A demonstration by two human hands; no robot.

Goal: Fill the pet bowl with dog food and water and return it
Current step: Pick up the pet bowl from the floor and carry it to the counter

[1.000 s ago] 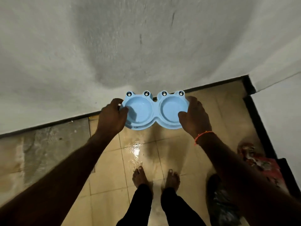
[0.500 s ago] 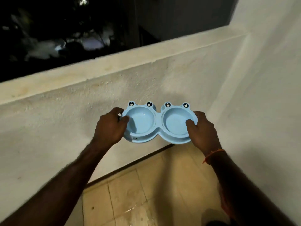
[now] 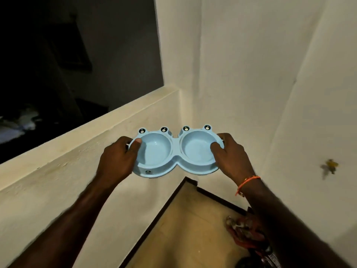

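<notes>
A: Item one?
B: Bowl [image 3: 176,151], blue, two round wells side by side, four frog eyes along the far rim. Both wells dry and bare. Held level in the air, in front of a wall corner, above the floor [image 3: 185,225].

A: Grip?
B: Left hand [image 3: 117,159] grips the left end, thumb over the rim into the left well. Right hand [image 3: 229,155] grips the right end, thumb likewise inside the right well. Orange thread [image 3: 247,182] on the right wrist.

A: Surroundings?
B: Cream parapet [image 3: 77,144] at left, darkness beyond. Red packet [image 3: 245,233] on the floor, near right, partly hidden by the right arm.
</notes>
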